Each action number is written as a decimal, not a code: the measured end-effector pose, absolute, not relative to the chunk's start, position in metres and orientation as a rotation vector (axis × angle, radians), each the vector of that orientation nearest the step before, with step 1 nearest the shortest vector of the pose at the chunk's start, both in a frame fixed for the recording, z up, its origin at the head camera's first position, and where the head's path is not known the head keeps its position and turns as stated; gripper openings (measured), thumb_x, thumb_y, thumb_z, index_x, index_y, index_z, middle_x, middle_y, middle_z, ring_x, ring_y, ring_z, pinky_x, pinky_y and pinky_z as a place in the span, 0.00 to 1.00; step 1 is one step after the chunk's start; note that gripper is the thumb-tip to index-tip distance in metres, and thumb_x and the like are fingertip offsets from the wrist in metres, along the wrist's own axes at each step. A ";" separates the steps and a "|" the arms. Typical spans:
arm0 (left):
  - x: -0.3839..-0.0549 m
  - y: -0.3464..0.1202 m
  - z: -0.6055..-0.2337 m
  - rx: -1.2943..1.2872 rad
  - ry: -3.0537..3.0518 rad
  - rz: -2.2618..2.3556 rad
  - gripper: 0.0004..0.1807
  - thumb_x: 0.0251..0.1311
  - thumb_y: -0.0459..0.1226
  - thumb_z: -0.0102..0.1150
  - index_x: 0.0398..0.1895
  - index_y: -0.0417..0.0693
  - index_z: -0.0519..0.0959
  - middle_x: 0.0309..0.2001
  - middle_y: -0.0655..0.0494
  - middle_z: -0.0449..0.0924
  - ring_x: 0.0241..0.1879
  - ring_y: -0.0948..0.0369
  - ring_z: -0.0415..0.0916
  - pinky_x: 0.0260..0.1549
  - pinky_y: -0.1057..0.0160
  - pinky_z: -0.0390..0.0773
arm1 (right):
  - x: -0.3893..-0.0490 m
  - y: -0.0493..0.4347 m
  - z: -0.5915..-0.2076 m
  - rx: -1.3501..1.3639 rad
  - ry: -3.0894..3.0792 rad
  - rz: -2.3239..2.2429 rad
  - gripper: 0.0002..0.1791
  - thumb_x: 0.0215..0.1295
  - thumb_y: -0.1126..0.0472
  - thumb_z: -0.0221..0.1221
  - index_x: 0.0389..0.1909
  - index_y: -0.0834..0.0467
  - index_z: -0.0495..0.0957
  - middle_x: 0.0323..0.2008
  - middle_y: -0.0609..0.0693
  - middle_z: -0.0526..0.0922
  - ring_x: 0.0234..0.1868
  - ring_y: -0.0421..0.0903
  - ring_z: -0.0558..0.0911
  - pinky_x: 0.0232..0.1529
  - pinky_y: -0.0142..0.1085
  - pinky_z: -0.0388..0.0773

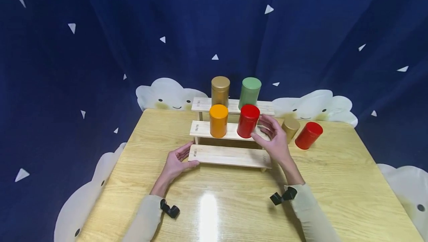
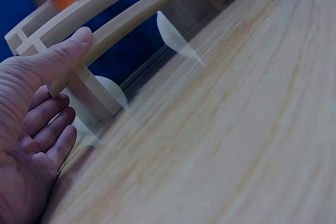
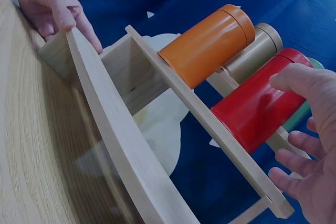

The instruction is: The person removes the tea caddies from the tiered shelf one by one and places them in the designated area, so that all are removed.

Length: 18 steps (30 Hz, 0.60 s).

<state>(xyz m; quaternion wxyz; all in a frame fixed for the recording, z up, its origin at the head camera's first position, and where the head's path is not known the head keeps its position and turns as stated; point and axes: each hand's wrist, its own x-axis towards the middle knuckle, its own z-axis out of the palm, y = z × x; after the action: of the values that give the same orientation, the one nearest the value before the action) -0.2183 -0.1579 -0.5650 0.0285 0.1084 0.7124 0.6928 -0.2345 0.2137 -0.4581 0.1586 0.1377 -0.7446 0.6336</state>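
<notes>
A three-tier wooden shelf (image 1: 230,155) stands on the table. My left hand (image 1: 177,162) grips the left end of its lowest board, with the thumb (image 2: 73,48) over the front edge and the fingers around the end. On the middle tier, a red canister (image 1: 248,121) stands to the right of an orange canister (image 1: 219,121). My right hand (image 1: 275,139) is beside the red canister, fingers spread and relaxed; its thumb (image 3: 291,77) overlaps the canister in the right wrist view. The top tier bears a gold canister (image 1: 220,90) and a green canister (image 1: 250,92).
Right of the shelf, another gold canister (image 1: 291,127) and a second red canister (image 1: 309,135) stand on the wooden table (image 1: 334,190). Behind the table hangs a dark blue curtain (image 1: 200,19) with white triangles and clouds.
</notes>
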 end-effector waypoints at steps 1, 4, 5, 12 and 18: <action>-0.218 -0.158 -0.565 0.333 2.198 2.138 0.44 0.49 0.27 0.81 0.73 0.39 0.73 0.71 0.42 0.74 0.72 0.46 0.71 0.69 0.66 0.72 | -0.235 0.213 -0.458 0.389 -2.137 1.802 0.42 0.56 0.79 0.71 0.73 0.69 0.66 0.66 0.67 0.76 0.65 0.62 0.78 0.67 0.50 0.79; -0.218 -0.157 -0.565 0.328 2.192 2.141 0.44 0.49 0.27 0.81 0.72 0.39 0.73 0.71 0.43 0.74 0.71 0.47 0.71 0.69 0.66 0.73 | -0.237 0.210 -0.459 0.367 -2.144 1.798 0.42 0.57 0.76 0.72 0.73 0.65 0.67 0.66 0.63 0.77 0.62 0.52 0.80 0.67 0.49 0.80; -0.218 -0.157 -0.566 0.328 2.189 2.142 0.44 0.49 0.26 0.81 0.72 0.39 0.73 0.71 0.43 0.74 0.71 0.47 0.71 0.69 0.66 0.73 | -0.237 0.209 -0.459 0.359 -2.146 1.799 0.42 0.57 0.75 0.73 0.73 0.64 0.68 0.66 0.62 0.78 0.62 0.50 0.80 0.66 0.48 0.80; -0.219 -0.158 -0.567 0.356 2.180 2.145 0.44 0.50 0.27 0.80 0.73 0.39 0.73 0.71 0.43 0.74 0.72 0.47 0.70 0.69 0.66 0.72 | -0.242 0.203 -0.459 0.341 -2.159 1.798 0.43 0.57 0.73 0.74 0.73 0.62 0.68 0.65 0.60 0.78 0.61 0.52 0.80 0.66 0.54 0.79; -0.219 -0.158 -0.567 0.363 2.185 2.146 0.44 0.50 0.26 0.80 0.73 0.39 0.73 0.71 0.43 0.75 0.71 0.46 0.71 0.68 0.67 0.73 | -0.244 0.198 -0.459 0.335 -2.163 1.827 0.43 0.58 0.72 0.74 0.74 0.62 0.68 0.65 0.61 0.78 0.59 0.52 0.80 0.64 0.39 0.82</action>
<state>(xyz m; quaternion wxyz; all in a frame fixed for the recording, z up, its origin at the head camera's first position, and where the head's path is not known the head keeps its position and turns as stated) -0.2195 -0.1581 -0.5665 0.0289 0.1176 0.7083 0.6955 -0.2445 0.1979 -0.4585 0.1450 0.1164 -0.7507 0.6340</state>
